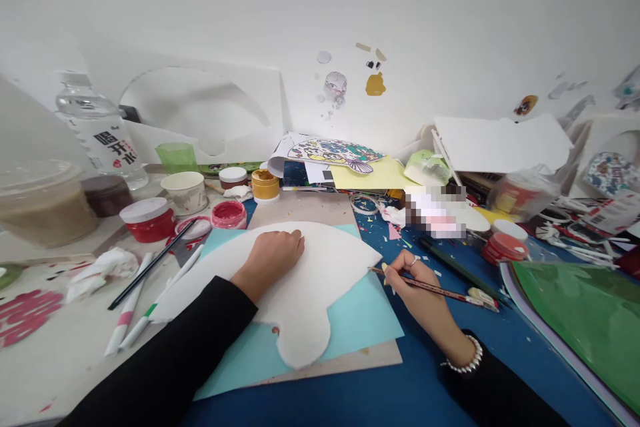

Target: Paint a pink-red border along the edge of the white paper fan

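Observation:
A white fan-shaped cutout (320, 260) with a rounded stem lies on a light blue sheet (367, 310). My left hand (270, 257) rests on its upper middle, fingers curled under and mostly hidden. My right hand (413, 283), with a ring and a beaded bracelet, pinches a thin paintbrush (435, 289) with a dark reddish handle. The brush tip is at the cutout's right edge, near its corner; whether it touches cannot be told. Beyond the cutout stands an open jar of red paint (229, 215), its lid (194, 228) to the left, and an open jar of ochre paint (265, 185).
To the left lie white markers (131, 310), a dark brush (150, 267), crumpled tissue (103, 273), a paper cup (184, 192) and a water bottle (100, 133). Green sheets (590, 320) are stacked at right. Paper scraps dot the blue table (300, 407). A white wall (320, 0) rises behind.

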A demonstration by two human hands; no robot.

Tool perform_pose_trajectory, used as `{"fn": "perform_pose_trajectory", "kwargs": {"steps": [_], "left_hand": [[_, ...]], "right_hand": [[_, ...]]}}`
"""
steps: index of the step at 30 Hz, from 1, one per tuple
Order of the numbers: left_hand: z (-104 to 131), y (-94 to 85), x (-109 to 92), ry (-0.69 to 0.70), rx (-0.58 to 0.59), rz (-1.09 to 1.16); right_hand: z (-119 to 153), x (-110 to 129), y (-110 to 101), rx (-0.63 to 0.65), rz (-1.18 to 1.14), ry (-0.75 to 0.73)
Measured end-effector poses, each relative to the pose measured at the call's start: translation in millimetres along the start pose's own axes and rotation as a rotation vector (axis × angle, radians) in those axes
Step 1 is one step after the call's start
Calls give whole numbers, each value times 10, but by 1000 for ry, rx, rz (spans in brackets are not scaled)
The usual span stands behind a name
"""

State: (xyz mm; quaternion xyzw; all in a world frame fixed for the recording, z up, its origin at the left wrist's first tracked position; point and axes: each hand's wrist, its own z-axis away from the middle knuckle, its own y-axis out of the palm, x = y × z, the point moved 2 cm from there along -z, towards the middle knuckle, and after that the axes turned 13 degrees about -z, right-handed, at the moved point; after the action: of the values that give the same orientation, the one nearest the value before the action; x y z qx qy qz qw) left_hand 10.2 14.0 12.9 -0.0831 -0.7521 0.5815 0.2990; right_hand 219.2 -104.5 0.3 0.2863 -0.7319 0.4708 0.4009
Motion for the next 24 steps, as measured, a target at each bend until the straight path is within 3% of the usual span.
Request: {"fn": "perform_pose_trajectory", "kwargs": {"steps": [6, 24], "left_hand": [[2, -12, -4, 0, 10, -2], [-3, -37, -2, 2, 36, 9]], "right_hand": [[-17, -1, 8, 24, -18, -27], [-52, -84, -55, -65, -48, 6]]}}
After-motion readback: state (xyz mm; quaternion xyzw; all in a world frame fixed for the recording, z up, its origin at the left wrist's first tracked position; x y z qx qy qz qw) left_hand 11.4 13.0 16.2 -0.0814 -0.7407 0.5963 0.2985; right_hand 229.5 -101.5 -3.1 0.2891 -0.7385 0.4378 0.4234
